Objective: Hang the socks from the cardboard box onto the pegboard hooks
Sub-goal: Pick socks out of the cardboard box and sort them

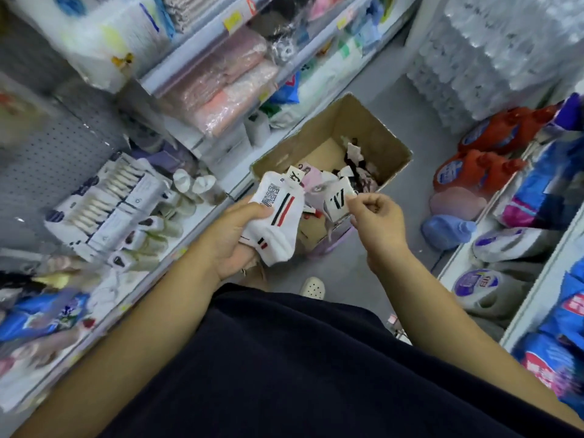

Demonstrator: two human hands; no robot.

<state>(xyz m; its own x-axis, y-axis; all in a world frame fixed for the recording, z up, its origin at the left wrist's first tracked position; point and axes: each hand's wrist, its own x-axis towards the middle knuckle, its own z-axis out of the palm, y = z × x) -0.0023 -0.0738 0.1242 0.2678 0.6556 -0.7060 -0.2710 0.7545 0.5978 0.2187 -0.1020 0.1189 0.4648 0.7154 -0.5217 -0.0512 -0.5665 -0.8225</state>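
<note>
**Two tags, one barcode, little legible**

A white card tag [337, 199], pinched by the right hand [377, 221], is showing 2 bold black characters, upside down; whether they are letters or digits is unclear. A second card tag [295, 176], atop the white sock [278, 222] in the left hand [234, 245], is bearing similar marks. That sock is also carrying a barcode label [268, 195], its print too small to read.

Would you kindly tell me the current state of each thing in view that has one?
Cardboard box: open at the top, partly filled with socks.
Left hand: grip curled round the white striped sock.
Right hand: pinching a card tag.
Pale sock: attached to the card tag, held over the box.
</note>
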